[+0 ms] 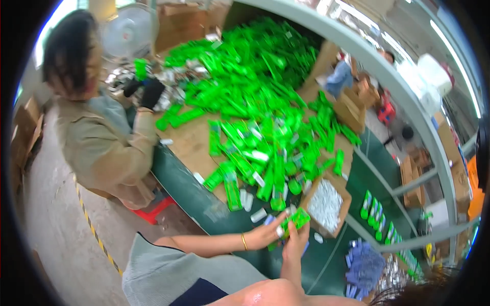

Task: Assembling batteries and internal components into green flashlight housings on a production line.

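Note:
Above the near edge of the table I hold a bright green plastic case (300, 218) between both hands. My left hand (266, 233), with a gold bangle on its wrist, has its fingers closed at the left end of the case. Below it, my right hand (296, 239) grips the case with the thumb up along it. A small white piece shows by the left fingertips, too blurred to name. Just past my hands lie several loose white pieces (259, 215) and a green case (233, 193). Right beside the hands stands a cardboard box of small silvery-white pieces (326, 206).
A large heap of green plastic cases (255, 76) covers the brown board ahead. At left a co-worker (109, 137) in dark gloves handles a green piece. To the right are a curved grey metal rail (408, 97), rows of green items (375, 217) and a blue-violet pile (363, 268).

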The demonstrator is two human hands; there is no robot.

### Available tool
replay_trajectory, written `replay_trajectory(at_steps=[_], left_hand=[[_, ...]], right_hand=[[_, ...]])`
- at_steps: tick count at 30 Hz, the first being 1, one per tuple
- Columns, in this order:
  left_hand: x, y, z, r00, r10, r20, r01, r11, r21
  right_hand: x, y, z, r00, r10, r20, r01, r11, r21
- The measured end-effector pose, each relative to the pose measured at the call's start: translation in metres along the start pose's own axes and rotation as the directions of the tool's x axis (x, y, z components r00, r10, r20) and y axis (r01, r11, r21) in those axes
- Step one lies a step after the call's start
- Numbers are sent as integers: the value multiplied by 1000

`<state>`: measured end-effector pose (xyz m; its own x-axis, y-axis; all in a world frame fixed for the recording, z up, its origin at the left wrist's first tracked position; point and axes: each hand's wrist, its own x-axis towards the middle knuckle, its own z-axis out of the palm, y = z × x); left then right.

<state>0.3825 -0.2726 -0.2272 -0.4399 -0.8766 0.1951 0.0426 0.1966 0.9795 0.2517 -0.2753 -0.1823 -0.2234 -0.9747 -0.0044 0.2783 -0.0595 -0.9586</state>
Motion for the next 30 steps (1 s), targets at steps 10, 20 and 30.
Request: replay_trajectory(at_steps=[10, 20, 30], left_hand=[[22, 10, -15, 999, 51, 16, -52, 995, 84], [21, 23, 10, 999, -16, 37, 12, 995, 96], [25, 26, 23, 999, 12, -44, -1, 969, 247]], right_hand=[[10, -6, 0, 986, 164, -33, -166, 984, -72], [11, -10, -30, 998, 22, 54, -23, 1000, 21], [-13, 3, -30, 967, -239, -93, 206, 940, -273]])
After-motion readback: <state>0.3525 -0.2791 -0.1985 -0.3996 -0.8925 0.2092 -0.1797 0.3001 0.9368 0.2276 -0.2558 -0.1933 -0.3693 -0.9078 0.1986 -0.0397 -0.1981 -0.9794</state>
